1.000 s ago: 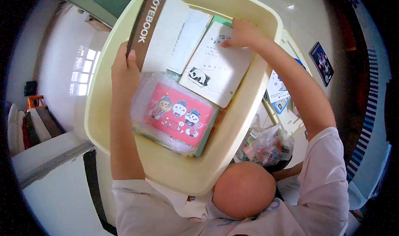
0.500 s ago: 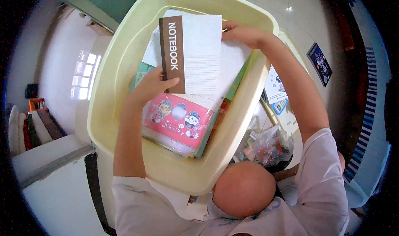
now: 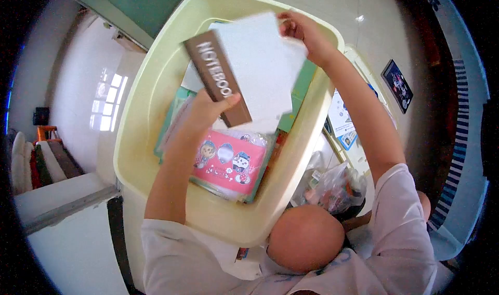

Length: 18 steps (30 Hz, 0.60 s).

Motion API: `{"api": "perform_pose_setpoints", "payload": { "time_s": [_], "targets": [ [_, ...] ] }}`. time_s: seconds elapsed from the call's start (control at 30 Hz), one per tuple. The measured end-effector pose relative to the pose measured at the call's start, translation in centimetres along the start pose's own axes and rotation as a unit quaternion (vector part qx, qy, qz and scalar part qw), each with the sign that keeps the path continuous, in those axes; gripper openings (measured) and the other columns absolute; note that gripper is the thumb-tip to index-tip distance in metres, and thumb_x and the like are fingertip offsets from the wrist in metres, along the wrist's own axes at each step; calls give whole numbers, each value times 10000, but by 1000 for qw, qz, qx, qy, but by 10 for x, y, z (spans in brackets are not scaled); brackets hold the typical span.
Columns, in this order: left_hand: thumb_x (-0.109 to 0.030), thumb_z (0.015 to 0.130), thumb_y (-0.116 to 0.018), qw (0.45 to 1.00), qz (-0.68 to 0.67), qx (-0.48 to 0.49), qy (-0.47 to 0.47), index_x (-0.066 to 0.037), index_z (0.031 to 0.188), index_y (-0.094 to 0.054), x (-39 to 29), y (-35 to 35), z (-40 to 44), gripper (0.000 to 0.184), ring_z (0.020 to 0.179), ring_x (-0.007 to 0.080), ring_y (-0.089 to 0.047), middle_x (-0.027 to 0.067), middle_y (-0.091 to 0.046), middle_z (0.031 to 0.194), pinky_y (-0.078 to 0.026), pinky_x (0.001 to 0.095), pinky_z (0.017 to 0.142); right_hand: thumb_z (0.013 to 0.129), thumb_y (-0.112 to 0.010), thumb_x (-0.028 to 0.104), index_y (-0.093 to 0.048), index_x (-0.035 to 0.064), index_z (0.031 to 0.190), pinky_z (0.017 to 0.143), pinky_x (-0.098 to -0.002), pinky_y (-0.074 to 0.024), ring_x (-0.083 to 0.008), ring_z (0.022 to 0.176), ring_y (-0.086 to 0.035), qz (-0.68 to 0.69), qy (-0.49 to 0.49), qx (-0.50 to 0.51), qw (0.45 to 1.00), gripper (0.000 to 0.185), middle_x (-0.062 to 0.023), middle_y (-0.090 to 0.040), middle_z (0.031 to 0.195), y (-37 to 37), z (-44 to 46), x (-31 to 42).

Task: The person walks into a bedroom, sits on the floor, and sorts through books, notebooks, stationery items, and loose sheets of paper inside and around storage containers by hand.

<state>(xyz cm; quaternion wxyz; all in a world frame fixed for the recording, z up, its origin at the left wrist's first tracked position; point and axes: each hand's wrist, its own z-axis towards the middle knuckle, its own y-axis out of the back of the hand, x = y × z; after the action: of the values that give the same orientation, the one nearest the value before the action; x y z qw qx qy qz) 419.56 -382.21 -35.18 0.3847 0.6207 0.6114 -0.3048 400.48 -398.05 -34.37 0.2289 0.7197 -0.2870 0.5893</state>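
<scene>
A notebook (image 3: pixel 254 61) with a brown strip lettered NOTEBOOK along one side is raised over the pale yellow tub (image 3: pixel 130 144), tilted and blurred by motion. My left hand (image 3: pixel 212 108) grips its lower brown edge, thumb on top. My right hand (image 3: pixel 303 32) is closed at the upper right corner of the white pages, its fingers curled; the exact contact is blurred. A white sheet spreads out past the notebook's right side. Below, in the tub, lies a pink pouch (image 3: pixel 226 162) with cartoon figures, on a stack of papers and green folders (image 3: pixel 301 95).
To the right of the tub are a pale lid (image 3: pixel 358 160) with printed cards on it and a clear plastic bag (image 3: pixel 335 188) of small items. A dark booklet (image 3: pixel 398 86) lies on the tiled floor. My bent knee (image 3: pixel 306 238) is close to the tub's near rim.
The notebook has tilted, its top swinging left and its bottom right. My left hand has moved right with it, and my right hand has risen slightly. More of the green folder shows.
</scene>
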Motion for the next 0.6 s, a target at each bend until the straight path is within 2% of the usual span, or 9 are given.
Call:
{"api": "perform_pose_setpoints", "payload": {
  "time_s": [0.07, 0.1, 0.13, 0.2, 0.23, 0.33, 0.4, 0.47, 0.6],
  "targets": [
    [-192, 655, -644, 987, 23, -146, 59, -9, 934, -512, -17, 2, -9, 359, 792, 129, -501, 62, -543, 844, -396, 263, 706, 824, -289, 391, -446, 75, 1041, 746, -275, -380, -149, 937, -428, 196, 67, -132, 969, 414, -49, -454, 1043, 9, 10, -11],
    [-193, 662, -641, 983, 10, -171, -64, -7, 915, -520, -18, 3, -12, 336, 788, 126, -493, 49, -537, 857, -395, 251, 708, 822, -319, 341, -390, 92, 1104, 808, -330, -347, -175, 1010, -380, 214, 77, -65, 972, 382, -44, -416, 1092, 8, 8, -7],
    [-193, 662, -641, 983, 12, -170, -64, -7, 915, -520, -14, 10, -10, 336, 788, 126, -493, 49, -537, 857, -395, 251, 708, 822, -319, 341, -390, 92, 1104, 808, -330, -347, -175, 1010, -380, 216, 78, -67, 971, 382, -44, -416, 1092, 3, 6, -7],
    [-173, 665, -638, 969, -144, -73, -187, -12, 925, -521, -8, 22, -4, 327, 812, 140, -483, 45, -526, 880, -389, 250, 724, 781, -341, 478, -339, 92, 1149, 874, -364, -267, -192, 1036, -378, -29, 155, 25, 987, 534, -72, -406, 1128, -18, 2, -7],
    [-130, 667, -628, 970, -111, -115, -183, -12, 923, -520, -7, 20, -10, 302, 813, 139, -482, 46, -520, 887, -390, 252, 723, 741, -458, 443, -294, 92, 1181, 889, -341, -263, -203, 1067, -350, -47, 95, 31, 994, 586, -80, -365, 1171, -25, -1, -6],
    [-97, 667, -616, 968, 14, -107, -228, -9, 912, -517, -16, 9, -14, 278, 823, 125, -478, 38, -520, 874, -387, 250, 732, 683, -577, 348, -297, 87, 1175, 890, -309, -269, -207, 1063, -348, -105, 99, 141, 979, 623, -94, -356, 1175, -29, -12, -2],
    [-80, 662, -610, 965, 46, -113, -231, -14, 902, -517, -6, 10, -5, 266, 838, 122, -473, 41, -521, 876, -375, 247, 754, 644, -625, 236, -293, 67, 1171, 888, -291, -278, -206, 1063, -347, -170, 19, 152, 973, 646, -114, -361, 1162, -32, -9, -6],
    [-74, 657, -611, 958, 86, -31, -271, -18, 932, -501, -6, 10, -2, 301, 859, 127, -466, 55, -511, 915, -370, 246, 765, 612, -639, 200, -288, 35, 1163, 880, -307, -296, -198, 1058, -354, -217, 197, 116, 949, 674, -122, -372, 1144, -35, -7, -16],
    [-73, 658, -612, 967, 90, -53, -234, -11, 977, -466, -1, 14, 4, 356, 877, 141, -466, 70, -497, 965, -383, 262, 756, 602, -629, 126, -291, 53, 1171, 850, -291, -329, -182, 1015, -406, -183, 222, 91, 953, 666, -115, -423, 1102, -35, -9, -7]
  ]
}}
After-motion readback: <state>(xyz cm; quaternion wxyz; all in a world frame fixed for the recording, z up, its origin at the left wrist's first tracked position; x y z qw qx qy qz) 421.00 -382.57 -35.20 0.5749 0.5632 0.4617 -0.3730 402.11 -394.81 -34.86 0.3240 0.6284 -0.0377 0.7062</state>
